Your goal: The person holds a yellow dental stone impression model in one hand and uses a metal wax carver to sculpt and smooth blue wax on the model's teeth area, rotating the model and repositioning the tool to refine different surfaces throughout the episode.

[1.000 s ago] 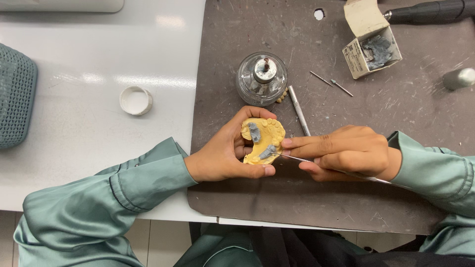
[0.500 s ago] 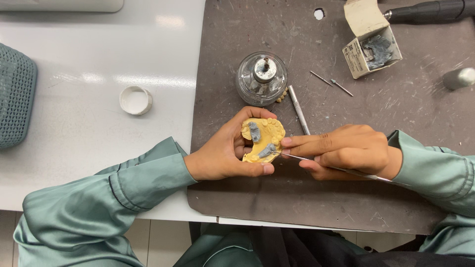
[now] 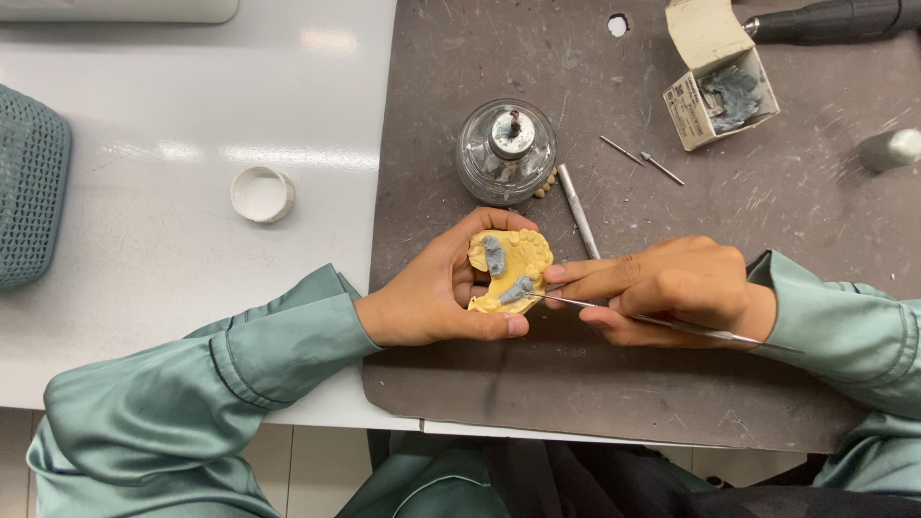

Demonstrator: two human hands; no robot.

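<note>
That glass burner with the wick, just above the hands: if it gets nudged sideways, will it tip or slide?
The glass burner looks squat and wide-based, so it would more likely slide than tip on the dark mat. Its clear glass wall is probably smooth and breakable, so a hard knock is a risk. The thin metal rod beside it is round and would likely roll if pushed.

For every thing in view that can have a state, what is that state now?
Yellow plaster dental cast: held in left hand, grey wax patches on it.
Thin metal carving tool: held in right hand, tip at the cast.
Glass spirit lamp: upright, no flame seen.
Small cardboard box: open.
</note>
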